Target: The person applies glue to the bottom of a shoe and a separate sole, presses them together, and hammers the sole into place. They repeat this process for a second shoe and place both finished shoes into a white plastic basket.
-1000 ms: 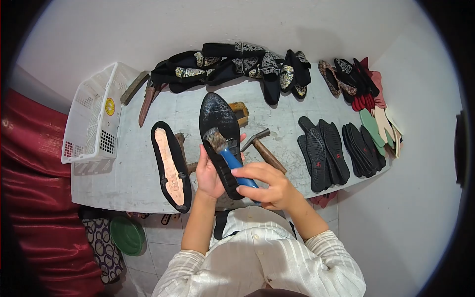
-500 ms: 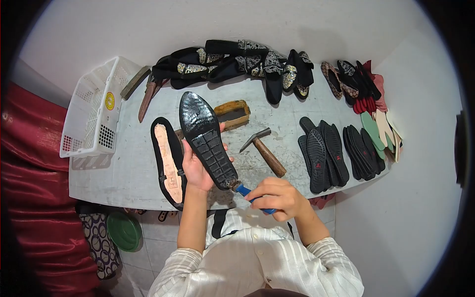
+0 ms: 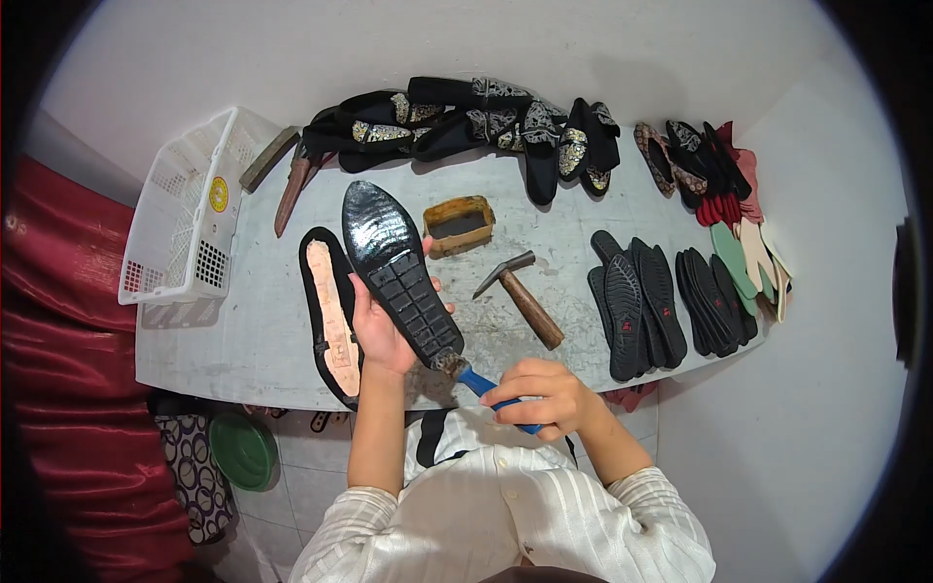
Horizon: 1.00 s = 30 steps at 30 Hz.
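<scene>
My left hand (image 3: 385, 328) is wrapped round a black shoe sole (image 3: 408, 291), inner face up, its pointed toe end away from me. The toe area shines wet; the heel part has a grid of raised ribs. In my right hand (image 3: 540, 396) is a blue-handled brush (image 3: 478, 382), its bristles touching the heel end of the sole. To the left of the sole lies a black shoe (image 3: 335, 316) with its pale underside up. A small yellowish tub (image 3: 459, 225) with dark contents stands just beyond my left hand. The hammer (image 3: 525, 306) rests to the right.
Black soles (image 3: 637, 306) lie in piles on the right, beside green and cream insoles (image 3: 739, 257). Several black shoes (image 3: 466, 131) line the back. A white plastic basket (image 3: 190, 209) and pincers (image 3: 292, 192) are at the left. Below the table is a green basin (image 3: 243, 452).
The sole has tilted a little and shifted slightly left in my left hand. The brush has moved slightly left and stays at the heel end.
</scene>
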{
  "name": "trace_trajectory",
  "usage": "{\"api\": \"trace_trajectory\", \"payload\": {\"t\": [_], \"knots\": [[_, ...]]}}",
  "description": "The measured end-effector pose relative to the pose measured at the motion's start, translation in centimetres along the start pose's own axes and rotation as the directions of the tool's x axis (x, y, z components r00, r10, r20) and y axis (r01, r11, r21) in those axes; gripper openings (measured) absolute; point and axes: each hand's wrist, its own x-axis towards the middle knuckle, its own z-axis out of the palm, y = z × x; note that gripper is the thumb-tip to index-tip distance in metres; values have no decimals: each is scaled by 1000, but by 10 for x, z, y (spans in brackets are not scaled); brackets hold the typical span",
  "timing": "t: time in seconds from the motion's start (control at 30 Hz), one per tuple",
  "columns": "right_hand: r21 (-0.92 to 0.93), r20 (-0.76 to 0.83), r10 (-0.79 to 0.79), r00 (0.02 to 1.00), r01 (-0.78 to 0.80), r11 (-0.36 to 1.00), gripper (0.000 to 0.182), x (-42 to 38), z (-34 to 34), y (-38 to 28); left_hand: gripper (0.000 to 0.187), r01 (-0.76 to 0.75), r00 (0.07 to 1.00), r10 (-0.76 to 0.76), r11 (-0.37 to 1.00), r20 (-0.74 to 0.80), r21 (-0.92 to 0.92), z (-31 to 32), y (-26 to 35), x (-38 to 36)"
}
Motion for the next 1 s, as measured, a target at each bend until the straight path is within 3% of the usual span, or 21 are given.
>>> {"api": "trace_trajectory", "payload": {"t": [0.1, 0.17, 0.4, 0.5, 0.63, 0.7, 0.87, 0.93, 1.0], "knots": [[24, 17, 55, 998, -55, 998, 29, -7, -8, 6, 74, -17, 1000, 17, 1000, -8, 6, 2, -1, 0], [-12, -77, 108, 991, -110, 994, 27, -10, -12, 10, 74, -19, 1000, 19, 1000, -3, 19, 4, -3, 1], [-28, -9, 28, 1000, -28, 999, 28, -1, 0, -1, 73, 9, 1000, -9, 1000, 23, 3, -1, -4, 0], [-48, -37, 63, 997, -65, 997, 27, -5, -12, 6, 74, -42, 998, 43, 999, -46, 28, 5, -5, -2], [-128, -88, 69, 994, -80, 989, 18, -5, -14, 5, 73, -65, 998, 66, 998, -25, 25, 6, -4, -1], [-51, -42, 6, 999, -8, 999, 20, -5, -4, 1, 73, -73, 997, 73, 997, -34, 15, 7, -5, -1], [1, -22, 70, 997, -70, 998, 25, -10, -16, 3, 71, -54, 998, 55, 998, 24, -45, -1, -6, -1], [-107, -75, 93, 993, -101, 989, 25, -9, -19, 3, 70, -64, 998, 65, 996, 23, -57, 1, -5, -1], [-103, -69, 63, 996, -70, 992, 27, -8, -11, 1, 69, -66, 998, 67, 997, 21, -42, 2, -4, 0]]}}
